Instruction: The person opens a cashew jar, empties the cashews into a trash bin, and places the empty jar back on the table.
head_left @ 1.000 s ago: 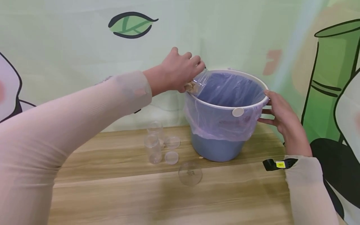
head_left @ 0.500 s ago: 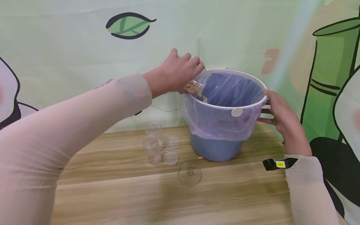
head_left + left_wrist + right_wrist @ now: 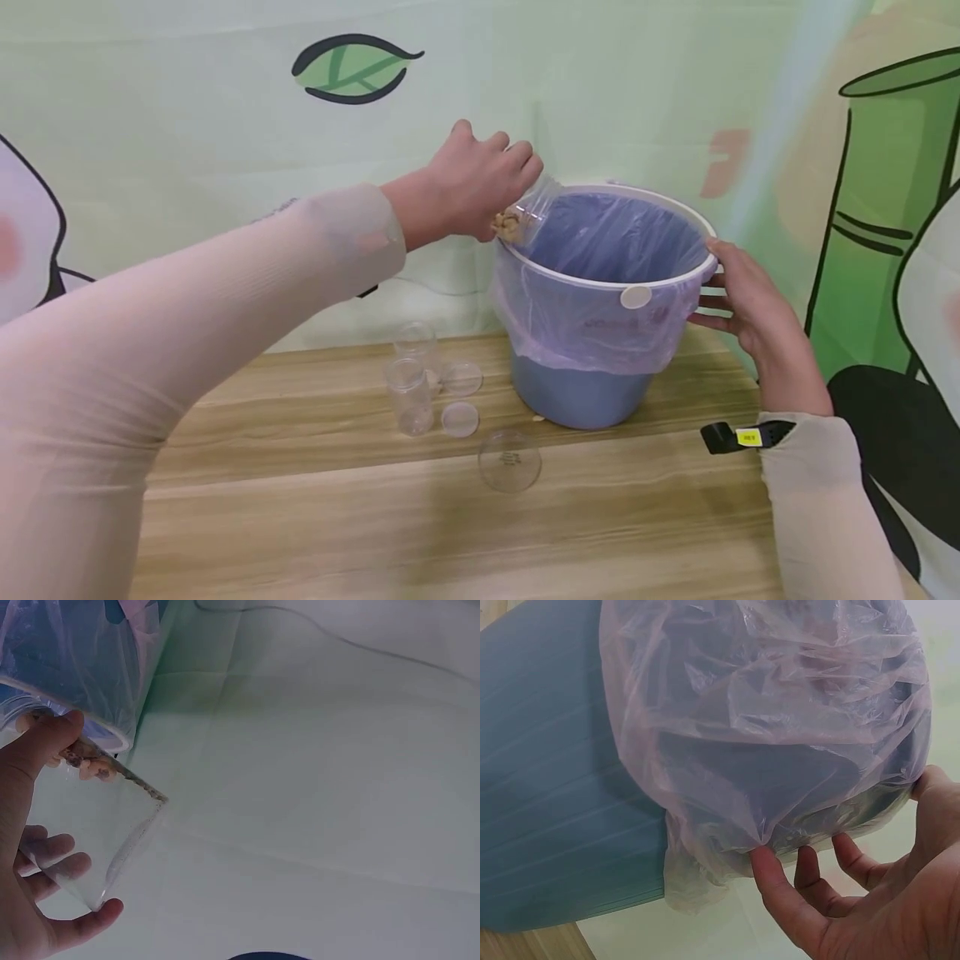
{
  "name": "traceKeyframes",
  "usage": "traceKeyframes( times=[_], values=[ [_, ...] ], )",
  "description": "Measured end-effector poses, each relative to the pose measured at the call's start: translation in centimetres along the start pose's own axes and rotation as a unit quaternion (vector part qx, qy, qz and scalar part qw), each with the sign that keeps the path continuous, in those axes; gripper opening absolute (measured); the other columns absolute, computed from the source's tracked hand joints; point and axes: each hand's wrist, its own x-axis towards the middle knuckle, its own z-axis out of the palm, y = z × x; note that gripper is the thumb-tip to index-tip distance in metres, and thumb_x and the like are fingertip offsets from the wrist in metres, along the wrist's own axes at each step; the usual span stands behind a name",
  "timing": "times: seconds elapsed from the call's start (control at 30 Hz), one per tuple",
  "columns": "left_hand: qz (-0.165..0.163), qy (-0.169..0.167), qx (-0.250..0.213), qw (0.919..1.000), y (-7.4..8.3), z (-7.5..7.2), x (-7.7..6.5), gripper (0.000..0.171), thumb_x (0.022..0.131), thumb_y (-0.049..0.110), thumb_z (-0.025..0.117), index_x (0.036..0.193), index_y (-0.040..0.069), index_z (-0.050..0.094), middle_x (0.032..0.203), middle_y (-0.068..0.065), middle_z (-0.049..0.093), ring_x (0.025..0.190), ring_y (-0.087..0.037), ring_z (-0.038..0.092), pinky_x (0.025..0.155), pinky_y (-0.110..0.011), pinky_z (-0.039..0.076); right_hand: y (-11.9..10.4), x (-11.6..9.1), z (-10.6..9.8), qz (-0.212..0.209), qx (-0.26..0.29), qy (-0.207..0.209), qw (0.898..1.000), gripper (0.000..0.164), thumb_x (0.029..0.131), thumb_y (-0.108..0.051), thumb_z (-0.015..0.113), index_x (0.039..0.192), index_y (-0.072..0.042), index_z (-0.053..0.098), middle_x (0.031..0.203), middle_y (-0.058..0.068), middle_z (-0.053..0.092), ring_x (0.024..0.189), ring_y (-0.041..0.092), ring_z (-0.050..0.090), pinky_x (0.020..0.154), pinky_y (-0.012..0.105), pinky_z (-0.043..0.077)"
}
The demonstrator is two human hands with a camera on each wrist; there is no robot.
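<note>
My left hand (image 3: pixel 483 185) grips a clear jar (image 3: pixel 75 806), its mouth tilted down over the left side of a blue bucket (image 3: pixel 581 392). Light brown, nut-like pieces (image 3: pixel 512 225) lie along the jar's lower wall. In the left wrist view the thumb is on one side of the jar, the fingers on the other. A see-through pinkish bag (image 3: pixel 705 682) lines the bucket and folds over its white rim (image 3: pixel 577 282). At the bucket's right side, my right hand (image 3: pixel 757 300) holds it, thumb at the rim and fingertips against the bagged outer wall.
Left of the bucket, two clear jars (image 3: pixel 410 400) stand on the wooden table (image 3: pixel 330 525), beside small clear lids (image 3: pixel 460 419). A larger clear disc (image 3: pixel 510 461) lies nearer. One small pale piece (image 3: pixel 537 418) sits by the bucket's base. A printed cloth (image 3: pixel 225 150) hangs behind.
Some pieces were dropping from the jar into the bucket half a second ago; now the rest sit inside the jar. The left hand has risen slightly. My right hand has stayed in place.
</note>
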Motion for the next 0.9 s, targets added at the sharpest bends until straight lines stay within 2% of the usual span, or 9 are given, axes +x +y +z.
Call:
traceKeyframes(
  times=[0.2, 0.53, 0.77, 0.9],
  values=[
    [-0.005, 0.003, 0.020, 0.9998, -0.4, -1.1, 0.1, 0.085, 0.080, 0.042, 0.081, 0.141, 0.000, 0.038, 0.131, -0.015, 0.049, 0.112, -0.037, 0.054, 0.088, -0.061, 0.047, 0.0, 0.3, 0.1, 0.005, 0.002, 0.003, 1.000, 0.045, 0.100, -0.065, 0.042, 0.120, -0.025, 0.048, 0.111, 0.003, 0.054, 0.090, 0.016, 0.066, 0.077, 0.032, 0.060],
    [0.011, 0.028, 0.059, 0.9978, -0.2, -2.2, 0.4, 0.090, 0.080, 0.043, 0.082, 0.145, -0.001, 0.038, 0.133, -0.016, 0.050, 0.115, -0.037, 0.054, 0.090, -0.062, 0.047, 0.1, 0.3, -0.1, 0.007, -0.002, -0.002, 1.000, 0.046, 0.100, -0.066, 0.039, 0.120, -0.026, 0.047, 0.119, 0.007, 0.048, 0.090, 0.014, 0.065, 0.078, 0.031, 0.060],
    [0.042, 0.028, 0.098, 0.9939, 0.6, -2.6, 0.9, 0.089, 0.083, 0.040, 0.078, 0.150, 0.000, 0.035, 0.140, -0.017, 0.048, 0.117, -0.037, 0.053, 0.092, -0.064, 0.047, 0.2, 0.5, -0.2, 0.011, 0.004, -0.001, 1.000, 0.045, 0.100, -0.066, 0.040, 0.121, -0.027, 0.048, 0.118, 0.006, 0.048, 0.091, 0.015, 0.065, 0.078, 0.032, 0.060],
    [0.056, 0.032, 0.103, 0.9926, 1.0, -2.6, 1.1, 0.084, 0.085, 0.038, 0.076, 0.148, -0.001, 0.036, 0.139, -0.016, 0.048, 0.115, -0.036, 0.053, 0.091, -0.063, 0.047, 0.3, 0.6, -0.3, 0.011, 0.005, -0.002, 1.000, 0.044, 0.101, -0.065, 0.039, 0.119, -0.025, 0.048, 0.113, 0.004, 0.051, 0.089, 0.015, 0.065, 0.078, 0.032, 0.060]
  ],
)
